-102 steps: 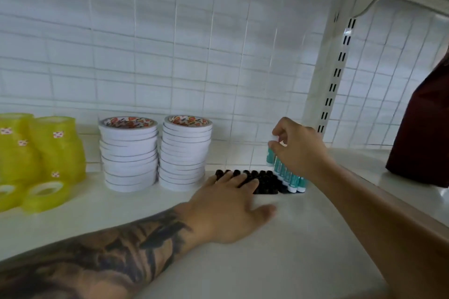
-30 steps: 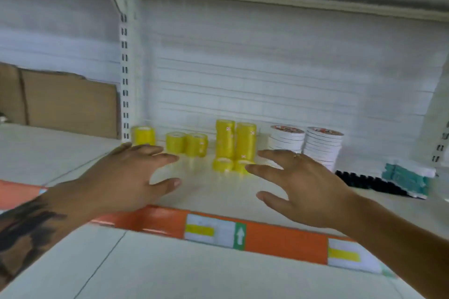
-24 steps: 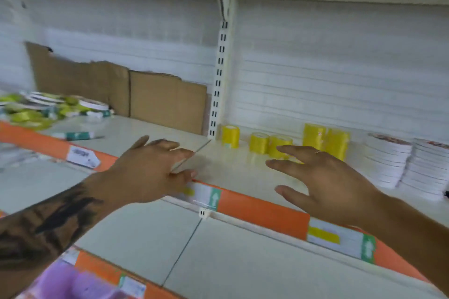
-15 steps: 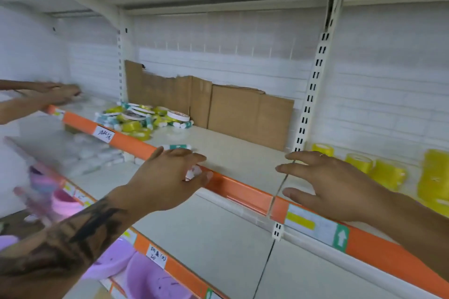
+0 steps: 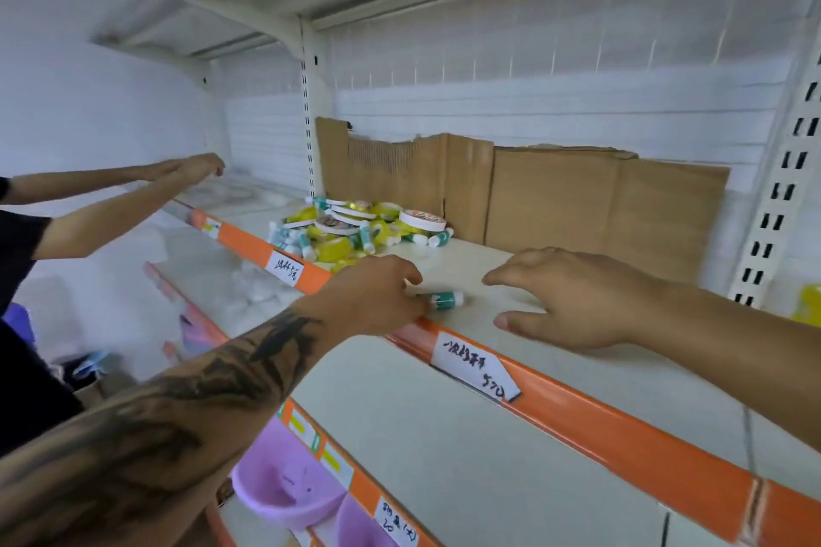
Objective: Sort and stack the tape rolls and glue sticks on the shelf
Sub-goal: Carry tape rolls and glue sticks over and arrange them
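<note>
Lying on its side near the orange front edge of the shelf [image 5: 555, 364]: a single glue stick [image 5: 445, 299]. Touching its left end, fingers curled at it: the left hand [image 5: 373, 298]; whether actually gripping, impossible to tell. Hovering just right of the glue stick, fingers spread and holding nothing: the right hand [image 5: 577, 298]. Sitting farther back, beyond the glue stick and against the cardboard [image 5: 577, 195]: a mixed pile of tape rolls and glue sticks [image 5: 355, 229].
</note>
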Tool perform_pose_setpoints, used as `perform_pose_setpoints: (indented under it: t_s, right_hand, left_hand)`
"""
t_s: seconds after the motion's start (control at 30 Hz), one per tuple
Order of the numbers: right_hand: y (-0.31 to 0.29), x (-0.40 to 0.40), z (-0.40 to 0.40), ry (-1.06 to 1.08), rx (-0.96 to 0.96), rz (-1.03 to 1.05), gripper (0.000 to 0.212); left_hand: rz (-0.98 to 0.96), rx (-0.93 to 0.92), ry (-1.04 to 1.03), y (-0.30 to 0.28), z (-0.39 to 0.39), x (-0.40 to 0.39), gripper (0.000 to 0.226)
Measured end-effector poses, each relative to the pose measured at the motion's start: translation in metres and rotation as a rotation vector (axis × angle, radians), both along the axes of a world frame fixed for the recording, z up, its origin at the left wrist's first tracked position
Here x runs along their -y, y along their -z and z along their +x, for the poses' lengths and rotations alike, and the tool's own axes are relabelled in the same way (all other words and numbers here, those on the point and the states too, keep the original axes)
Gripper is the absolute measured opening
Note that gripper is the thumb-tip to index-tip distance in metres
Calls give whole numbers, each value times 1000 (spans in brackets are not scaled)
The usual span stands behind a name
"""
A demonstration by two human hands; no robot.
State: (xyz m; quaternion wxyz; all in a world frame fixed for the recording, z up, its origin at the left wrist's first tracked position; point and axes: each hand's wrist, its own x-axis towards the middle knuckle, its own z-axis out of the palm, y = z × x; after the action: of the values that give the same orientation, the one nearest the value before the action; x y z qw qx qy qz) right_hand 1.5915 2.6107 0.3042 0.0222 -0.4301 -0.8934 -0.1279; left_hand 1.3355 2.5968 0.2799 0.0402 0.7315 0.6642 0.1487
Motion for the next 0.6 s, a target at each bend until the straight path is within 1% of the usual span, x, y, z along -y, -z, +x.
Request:
perform_pose_setpoints:
  t_s: [0.03, 0.1, 0.13, 0.2, 0.27, 0.4, 0.5, 0.57, 0.6]
  right_hand:
    - [-1, -10, -4, -6, -27, -19, 62]
    - [-1, -28, -12, -17, -95, -63, 65]
    - [0, -37, -16, -24, -129, -82, 68]
    - [3, -52, -22, -47, -193, -93, 70]
    - [6, -63, -29, -66, -283, -111, 62]
    - [9, -77, -48, -105, -512, -185, 37]
    - [9, -83, -65, -126, -629, -220, 25]
    - [9, -85, -76, -122, -674, -228, 18]
    - [9, -84, -81, -115, -693, -231, 16]
  left_hand:
    - [-4, -10, 23, 1, -1, -9, 33]
    - [11, -21, 77, 2, -5, -25, 23]
    - [17, -25, 103, 3, -7, -32, 20]
    - [53, -10, 157, 4, -13, -42, 21]
    - [108, 56, 221, 4, -21, -52, 21]
    - [190, 253, 323, 4, -38, -62, 13]
    - [209, 330, 382, 1, -52, -69, 13]
    - [218, 336, 383, -2, -65, -71, 19]
    - [221, 336, 358, -4, -72, -71, 26]
